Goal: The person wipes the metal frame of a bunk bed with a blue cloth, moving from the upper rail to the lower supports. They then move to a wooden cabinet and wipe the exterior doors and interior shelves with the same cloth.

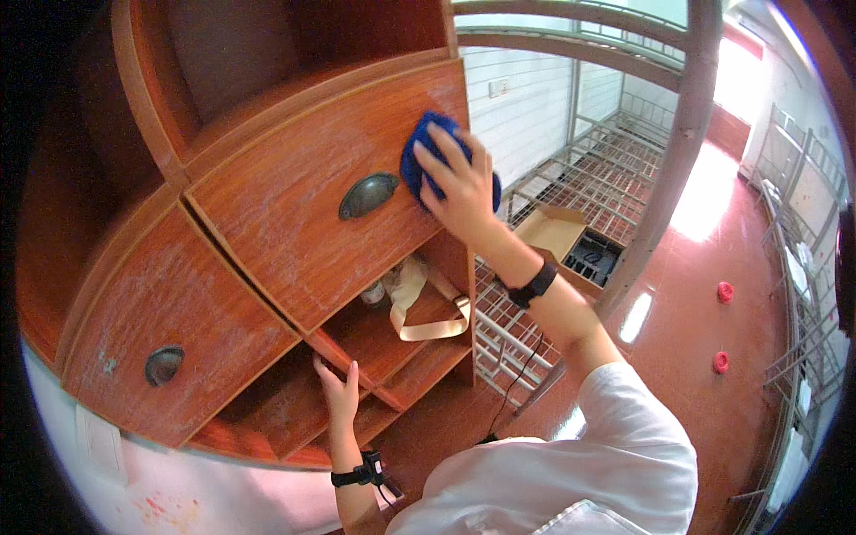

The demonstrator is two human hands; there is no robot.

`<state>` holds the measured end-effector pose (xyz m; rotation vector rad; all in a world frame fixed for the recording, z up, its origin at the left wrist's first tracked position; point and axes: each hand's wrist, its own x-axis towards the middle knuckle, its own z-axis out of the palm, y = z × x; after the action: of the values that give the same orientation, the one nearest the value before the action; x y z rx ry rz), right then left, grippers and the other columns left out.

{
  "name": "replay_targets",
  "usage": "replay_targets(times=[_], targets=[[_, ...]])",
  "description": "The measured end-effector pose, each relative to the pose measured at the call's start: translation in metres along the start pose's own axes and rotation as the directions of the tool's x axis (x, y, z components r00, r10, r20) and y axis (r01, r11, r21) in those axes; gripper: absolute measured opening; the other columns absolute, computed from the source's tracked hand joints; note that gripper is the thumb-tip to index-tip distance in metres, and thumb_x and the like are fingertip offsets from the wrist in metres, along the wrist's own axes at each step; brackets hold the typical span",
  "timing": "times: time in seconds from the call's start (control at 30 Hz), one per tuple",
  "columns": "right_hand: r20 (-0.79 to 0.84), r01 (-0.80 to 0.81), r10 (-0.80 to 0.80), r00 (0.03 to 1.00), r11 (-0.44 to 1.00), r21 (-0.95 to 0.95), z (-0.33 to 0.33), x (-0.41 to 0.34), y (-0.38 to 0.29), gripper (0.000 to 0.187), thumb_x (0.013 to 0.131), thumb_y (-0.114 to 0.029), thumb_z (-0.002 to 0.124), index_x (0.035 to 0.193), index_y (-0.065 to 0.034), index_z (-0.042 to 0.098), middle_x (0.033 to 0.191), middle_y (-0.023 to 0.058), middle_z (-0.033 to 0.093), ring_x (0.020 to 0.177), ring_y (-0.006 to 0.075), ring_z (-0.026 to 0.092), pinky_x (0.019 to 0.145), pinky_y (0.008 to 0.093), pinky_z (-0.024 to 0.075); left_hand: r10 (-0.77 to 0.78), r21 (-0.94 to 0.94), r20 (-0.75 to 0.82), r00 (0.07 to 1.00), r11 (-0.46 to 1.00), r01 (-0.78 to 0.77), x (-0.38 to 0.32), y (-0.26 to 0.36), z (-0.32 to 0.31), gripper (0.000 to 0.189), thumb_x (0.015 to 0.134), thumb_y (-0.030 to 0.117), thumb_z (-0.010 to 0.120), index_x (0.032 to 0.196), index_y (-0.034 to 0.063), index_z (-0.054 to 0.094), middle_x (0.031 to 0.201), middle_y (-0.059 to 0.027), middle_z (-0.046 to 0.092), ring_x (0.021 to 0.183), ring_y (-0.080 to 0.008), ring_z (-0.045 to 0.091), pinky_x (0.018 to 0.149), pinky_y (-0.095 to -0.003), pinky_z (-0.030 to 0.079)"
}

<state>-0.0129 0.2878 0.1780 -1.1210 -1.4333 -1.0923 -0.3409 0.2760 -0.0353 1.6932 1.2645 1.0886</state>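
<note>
My right hand (458, 174) presses a dark blue cloth (418, 157) flat against the upper right part of a reddish-brown wooden drawer front (287, 200). Just left of the cloth is the drawer's dark metal cup handle (369, 196). Pale smears and scuffs mark the wood. Below, my left hand (340, 391) rests at the edge of the upright divider (334, 354) between two open compartments, thumb and fingers apart. A second drawer front (180, 328) with its own cup handle (164, 365) lies to the left. Both wrists wear black bands.
A cream strap (435, 330) hangs in the right compartment near a jar-like container (372, 293). Metal bunk bed frames (595, 167) stand beyond the cabinet, with an open cardboard box (548, 231) among them. Two red round objects (725, 292) lie on the reddish floor at right.
</note>
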Motion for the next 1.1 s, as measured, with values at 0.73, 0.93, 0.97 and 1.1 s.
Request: replay_targets(times=[0.73,0.93,0.97,1.1], targets=[[-0.078,-0.172,0.165,0.983,0.981,-0.092,0.008,-0.028,0.014,0.053,0.066,-0.010,0.066,0.119,-0.0105,0.059,0.132,0.0137,0.050,0.110,0.0369,0.048,0.086,0.0460,0.0410,-0.135,-0.245,-0.090,0.987,0.963,0.110,0.033,-0.057,0.026,0.070,0.082,0.001,0.045,0.144,-0.0007,0.011,0.137,-0.0169,0.032,0.125,-0.0291,0.036,0.104,-0.0330,0.025],[-0.258,-0.074,0.068,0.964,0.997,-0.013,0.023,0.041,0.044,0.051,0.065,-0.012,0.066,0.116,-0.0154,0.062,0.128,0.0096,0.055,0.106,0.0327,0.051,0.087,0.0428,0.0438,-0.142,-0.352,-0.207,0.968,0.934,0.061,0.026,-0.046,0.027,0.065,0.085,0.001,0.044,0.142,-0.0001,0.014,0.131,-0.0173,0.036,0.111,-0.0289,0.044,0.100,-0.0331,0.031],[-0.275,-0.048,0.045,0.960,0.999,-0.004,0.022,0.043,0.052,0.050,0.065,-0.012,0.066,0.115,-0.0159,0.063,0.127,0.0092,0.056,0.106,0.0325,0.052,0.086,0.0425,0.0447,-0.160,-0.352,-0.187,0.969,0.932,0.086,0.023,-0.036,0.031,0.065,0.085,0.001,0.044,0.142,-0.0001,0.014,0.131,-0.0173,0.036,0.111,-0.0289,0.044,0.100,-0.0331,0.031],[-0.278,-0.026,0.034,0.960,0.999,0.035,0.024,0.010,0.051,0.047,0.064,-0.009,0.065,0.111,-0.0138,0.065,0.124,0.0093,0.057,0.106,0.0338,0.052,0.087,0.0431,0.0454,-0.264,-0.308,-0.211,0.941,0.932,0.192,0.025,-0.024,0.032,0.065,0.085,0.002,0.046,0.142,-0.0008,0.015,0.130,-0.0172,0.038,0.115,-0.0290,0.044,0.101,-0.0338,0.031]])
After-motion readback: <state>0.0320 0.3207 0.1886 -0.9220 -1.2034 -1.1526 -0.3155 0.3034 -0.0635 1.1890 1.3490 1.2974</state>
